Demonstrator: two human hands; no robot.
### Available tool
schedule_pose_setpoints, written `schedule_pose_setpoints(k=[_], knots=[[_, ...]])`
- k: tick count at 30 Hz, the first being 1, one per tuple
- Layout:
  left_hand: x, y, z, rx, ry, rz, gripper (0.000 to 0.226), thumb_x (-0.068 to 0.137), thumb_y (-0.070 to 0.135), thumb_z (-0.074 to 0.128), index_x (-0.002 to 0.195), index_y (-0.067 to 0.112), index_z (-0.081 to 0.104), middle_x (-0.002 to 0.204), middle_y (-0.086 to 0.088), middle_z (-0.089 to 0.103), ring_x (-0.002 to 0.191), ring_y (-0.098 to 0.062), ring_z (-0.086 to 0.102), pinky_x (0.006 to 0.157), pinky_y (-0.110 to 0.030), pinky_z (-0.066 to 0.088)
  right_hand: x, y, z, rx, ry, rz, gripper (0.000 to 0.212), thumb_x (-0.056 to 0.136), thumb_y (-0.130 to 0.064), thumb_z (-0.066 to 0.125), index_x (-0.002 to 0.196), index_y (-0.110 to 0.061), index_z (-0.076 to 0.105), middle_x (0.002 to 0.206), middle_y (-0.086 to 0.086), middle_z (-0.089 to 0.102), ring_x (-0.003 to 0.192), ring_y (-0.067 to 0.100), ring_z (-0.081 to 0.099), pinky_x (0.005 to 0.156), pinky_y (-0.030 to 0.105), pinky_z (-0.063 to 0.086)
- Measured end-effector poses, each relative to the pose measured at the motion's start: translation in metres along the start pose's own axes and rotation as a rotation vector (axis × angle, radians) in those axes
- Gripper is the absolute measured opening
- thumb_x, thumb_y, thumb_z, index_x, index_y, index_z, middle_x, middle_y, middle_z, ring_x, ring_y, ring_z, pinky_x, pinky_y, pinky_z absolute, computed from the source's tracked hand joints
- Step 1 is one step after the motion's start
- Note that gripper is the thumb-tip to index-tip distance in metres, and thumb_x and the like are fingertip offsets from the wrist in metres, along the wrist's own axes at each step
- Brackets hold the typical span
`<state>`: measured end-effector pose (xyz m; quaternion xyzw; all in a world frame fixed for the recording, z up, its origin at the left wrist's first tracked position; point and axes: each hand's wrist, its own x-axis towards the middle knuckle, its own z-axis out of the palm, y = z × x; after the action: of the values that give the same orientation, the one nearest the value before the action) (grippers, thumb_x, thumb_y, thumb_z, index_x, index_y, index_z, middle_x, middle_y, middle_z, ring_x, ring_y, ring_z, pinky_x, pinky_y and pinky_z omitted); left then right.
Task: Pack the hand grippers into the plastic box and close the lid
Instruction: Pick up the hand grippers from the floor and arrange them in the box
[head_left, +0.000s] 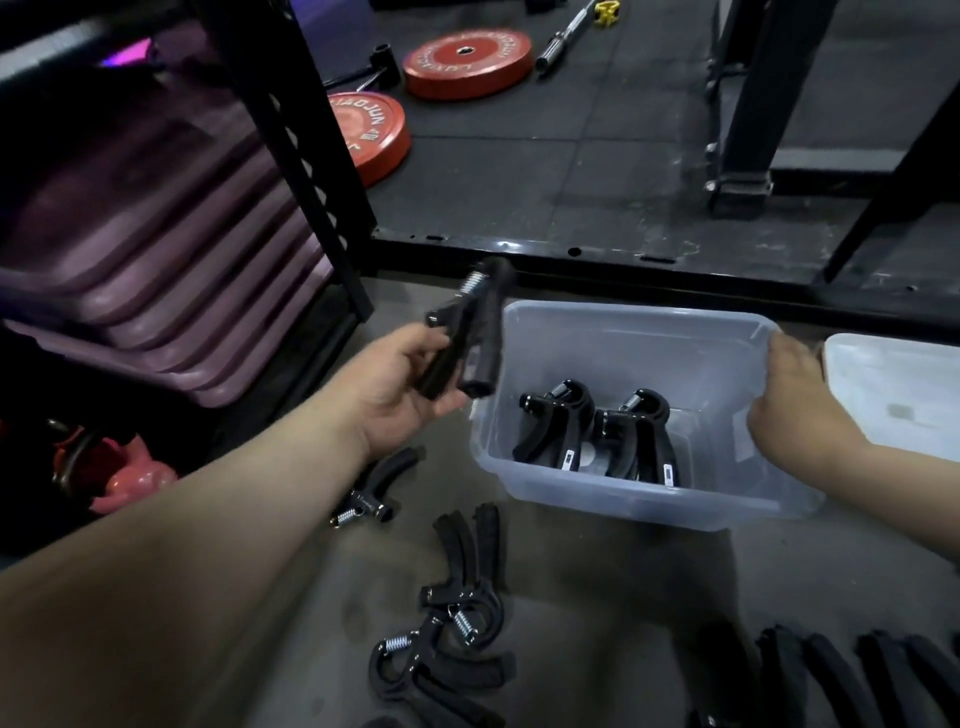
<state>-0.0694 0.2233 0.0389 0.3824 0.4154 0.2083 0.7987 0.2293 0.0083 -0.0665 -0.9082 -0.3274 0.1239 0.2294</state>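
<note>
A clear plastic box (524, 467) stands open on the concrete floor with two black hand grippers (597, 431) upright inside. My left hand (400, 384) is shut on another black hand gripper (467, 338), held just left of the box's near-left corner. My right hand (795, 395) rests on the box's right rim, fingers curled over it. Loose hand grippers lie on the floor: one (374, 493) under my left forearm, a pile (457, 613) in front, more (841, 675) at the bottom right. The white lid (898, 395) lies right of the box.
A black rack post (306, 156) with stacked purple boards (171, 260) stands at left. A pink kettlebell (124, 478) sits low left. Red weight plates (467, 62), a barbell (566, 36) and black frame legs (743, 130) are on the rubber mat beyond.
</note>
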Motion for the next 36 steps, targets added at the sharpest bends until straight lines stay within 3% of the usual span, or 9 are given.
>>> schedule_pose_setpoints(k=[8,15,18,21,23,25,29,32,36], knots=[[0.026,-0.046,0.062,0.477,-0.162,-0.026,0.024,0.092,0.013,0.066,0.109,-0.003,0.061,0.074,-0.013,0.062,0.052,-0.019,0.055,0.041,-0.025,0.046,-0.002,0.000,0.002,0.004,0.022,-0.028,0.073,0.083,0.010,0.039,0.152,-0.004,0.018,0.157,0.014,0.018,0.145,0.029,0.022,0.118,0.042,0.024],[0.061,-0.075,0.080,0.832,-0.018,-0.023,0.016,0.095,0.008,0.053,0.109,0.002,0.059,0.088,-0.015,0.065,0.061,-0.022,0.064,0.048,-0.029,0.056,-0.001,0.003,0.001,0.034,0.018,-0.037,0.075,0.082,0.008,0.038,0.152,-0.010,0.019,0.157,0.011,0.020,0.145,0.027,0.023,0.117,0.045,0.025],[0.083,-0.084,0.082,1.010,0.023,-0.023,0.017,0.093,0.015,0.053,0.107,0.010,0.059,0.099,-0.014,0.068,0.077,-0.031,0.070,0.065,-0.042,0.062,-0.003,0.002,0.000,0.032,0.025,-0.044,0.074,0.083,0.006,0.038,0.152,-0.009,0.019,0.157,0.012,0.020,0.144,0.027,0.023,0.118,0.045,0.024],[0.095,-0.088,0.079,1.293,0.063,0.019,0.021,0.096,0.031,0.050,0.105,0.012,0.055,0.098,-0.006,0.062,0.088,-0.029,0.064,0.081,-0.038,0.055,-0.003,0.001,0.000,0.027,0.032,-0.045,0.072,0.082,0.005,0.037,0.152,-0.008,0.021,0.155,0.013,0.023,0.143,0.028,0.025,0.117,0.046,0.025],[0.100,-0.093,0.075,1.405,0.055,0.008,0.026,0.100,0.034,0.043,0.091,0.011,0.051,0.089,-0.005,0.057,0.085,-0.027,0.058,0.074,-0.032,0.046,-0.003,0.001,-0.001,0.026,0.034,-0.047,0.073,0.082,0.005,0.037,0.152,-0.008,0.020,0.155,0.012,0.024,0.143,0.028,0.025,0.117,0.046,0.025],[0.104,-0.100,0.073,1.520,0.035,-0.033,0.031,0.102,0.031,0.040,0.081,0.011,0.052,0.085,-0.008,0.056,0.079,-0.027,0.056,0.068,-0.032,0.041,-0.004,0.000,-0.001,0.039,0.044,-0.048,0.072,0.083,0.004,0.037,0.151,-0.010,0.021,0.154,0.011,0.027,0.141,0.028,0.028,0.116,0.046,0.028],[0.102,-0.107,0.077,1.830,-0.045,-0.085,0.013,0.090,0.010,0.056,0.100,0.007,0.064,0.100,-0.011,0.065,0.087,-0.031,0.063,0.070,-0.033,0.047,-0.005,-0.002,-0.003,0.047,0.049,-0.049,0.071,0.083,0.004,0.038,0.151,-0.009,0.023,0.152,0.011,0.030,0.139,0.029,0.032,0.115,0.045,0.030],[0.103,-0.108,0.078,1.915,-0.074,-0.033,0.024,0.084,0.000,0.056,0.105,0.008,0.064,0.113,-0.011,0.064,0.098,-0.034,0.063,0.074,-0.035,0.047,-0.004,-0.001,-0.002,0.050,0.048,-0.048,0.071,0.082,0.004,0.039,0.150,-0.009,0.024,0.150,0.012,0.032,0.137,0.030,0.033,0.114,0.047,0.031],[0.104,-0.108,0.078,1.911,-0.107,-0.041,0.011,0.082,0.001,0.055,0.088,0.010,0.058,0.093,-0.008,0.059,0.080,-0.030,0.058,0.069,-0.033,0.047,-0.005,-0.003,-0.003,0.047,0.044,-0.039,0.071,0.083,0.004,0.039,0.151,-0.010,0.022,0.152,0.010,0.029,0.139,0.029,0.031,0.115,0.046,0.029]])
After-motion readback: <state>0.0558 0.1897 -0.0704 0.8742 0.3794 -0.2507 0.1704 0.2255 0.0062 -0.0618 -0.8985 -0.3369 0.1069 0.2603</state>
